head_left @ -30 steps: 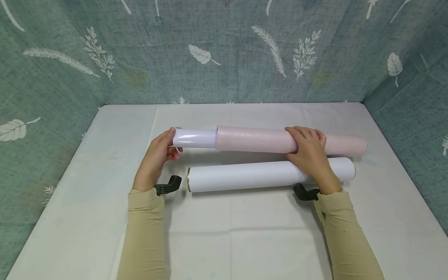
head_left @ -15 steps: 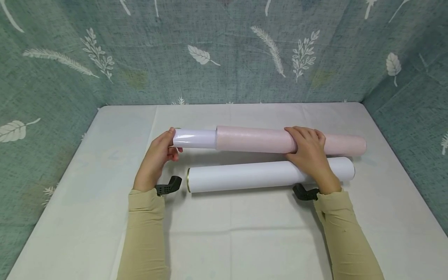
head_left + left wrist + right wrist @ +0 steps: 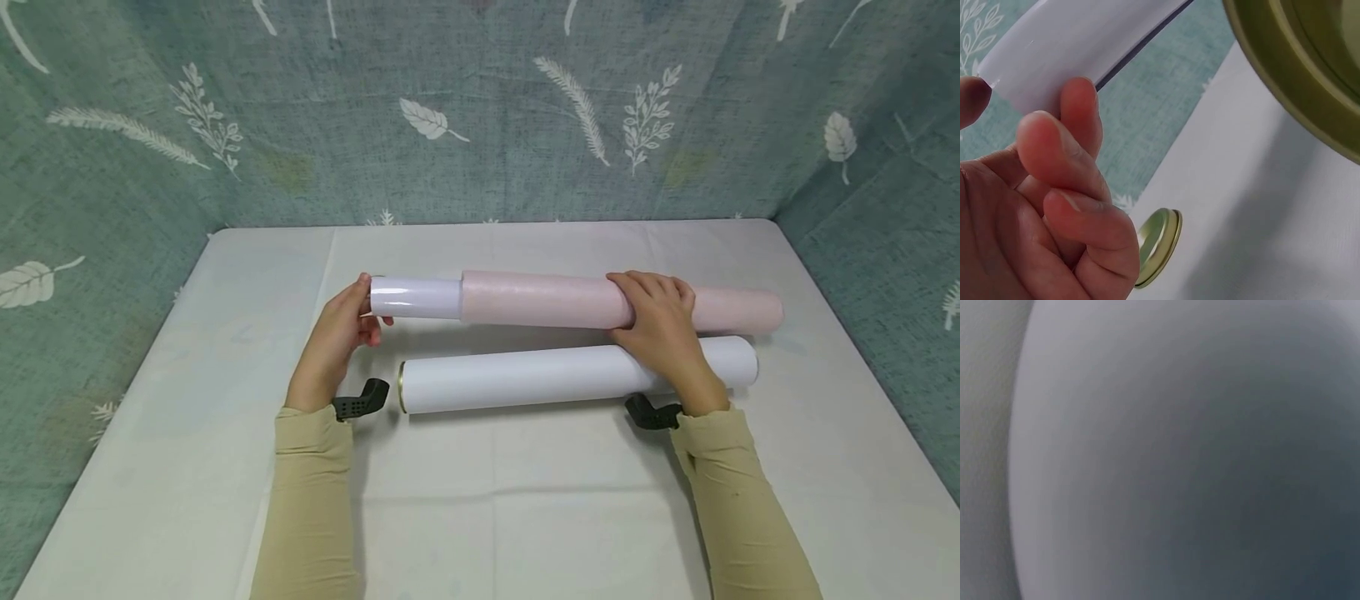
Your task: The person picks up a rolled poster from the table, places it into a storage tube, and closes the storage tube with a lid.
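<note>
A glossy white rolled sheet [image 3: 417, 297] sticks out of the left end of a pink tube [image 3: 546, 300], and the rest of it is hidden inside. My left hand [image 3: 333, 337] pinches the sheet's free end between thumb and fingers; the left wrist view shows the fingers [image 3: 1063, 150] curled at its edge. Over the right half of the pink tube my right hand [image 3: 658, 329] grips it from above. Nearer to me lies a white tube [image 3: 517, 379] with a gold rim, passing under the right wrist. In the right wrist view a blurred pale surface [image 3: 1116, 450] fills most of the picture.
A gold ring-shaped lid [image 3: 1161, 247] stands on the white-covered table [image 3: 450, 533] behind the left hand. The white tube's gold end [image 3: 1297, 81] looms close in the left wrist view. Leaf-patterned green cloth [image 3: 480, 108] walls in the back and both sides.
</note>
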`<state>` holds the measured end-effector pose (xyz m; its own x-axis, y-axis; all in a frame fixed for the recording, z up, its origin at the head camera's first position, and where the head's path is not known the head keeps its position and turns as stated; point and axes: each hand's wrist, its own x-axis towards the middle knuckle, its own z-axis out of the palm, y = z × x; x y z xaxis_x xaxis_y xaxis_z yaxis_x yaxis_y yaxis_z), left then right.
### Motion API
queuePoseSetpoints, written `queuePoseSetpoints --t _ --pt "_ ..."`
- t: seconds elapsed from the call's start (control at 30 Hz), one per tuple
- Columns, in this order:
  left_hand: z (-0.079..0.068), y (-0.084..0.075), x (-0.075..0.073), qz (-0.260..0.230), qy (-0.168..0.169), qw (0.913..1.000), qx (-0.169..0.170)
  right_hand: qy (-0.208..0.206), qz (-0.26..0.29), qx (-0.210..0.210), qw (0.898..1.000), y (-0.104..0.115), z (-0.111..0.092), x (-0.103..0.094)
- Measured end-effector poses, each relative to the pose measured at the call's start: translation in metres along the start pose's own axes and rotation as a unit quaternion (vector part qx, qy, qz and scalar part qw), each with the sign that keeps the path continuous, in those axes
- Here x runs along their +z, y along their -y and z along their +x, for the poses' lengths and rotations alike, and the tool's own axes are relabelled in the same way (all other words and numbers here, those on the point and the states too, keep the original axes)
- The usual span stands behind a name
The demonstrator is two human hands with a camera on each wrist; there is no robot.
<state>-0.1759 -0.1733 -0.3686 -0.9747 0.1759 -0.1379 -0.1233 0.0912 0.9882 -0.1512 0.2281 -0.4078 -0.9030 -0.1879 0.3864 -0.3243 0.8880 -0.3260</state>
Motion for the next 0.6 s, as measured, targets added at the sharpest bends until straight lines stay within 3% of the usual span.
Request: queuePoseSetpoints --t 0.6 --pt "0.0015 -0.0024 0.0059 0.018 0.006 0.9998 -0.003 -0.002 -0.002 0.001 1.000 0.0011 -0.0001 -0.0010"
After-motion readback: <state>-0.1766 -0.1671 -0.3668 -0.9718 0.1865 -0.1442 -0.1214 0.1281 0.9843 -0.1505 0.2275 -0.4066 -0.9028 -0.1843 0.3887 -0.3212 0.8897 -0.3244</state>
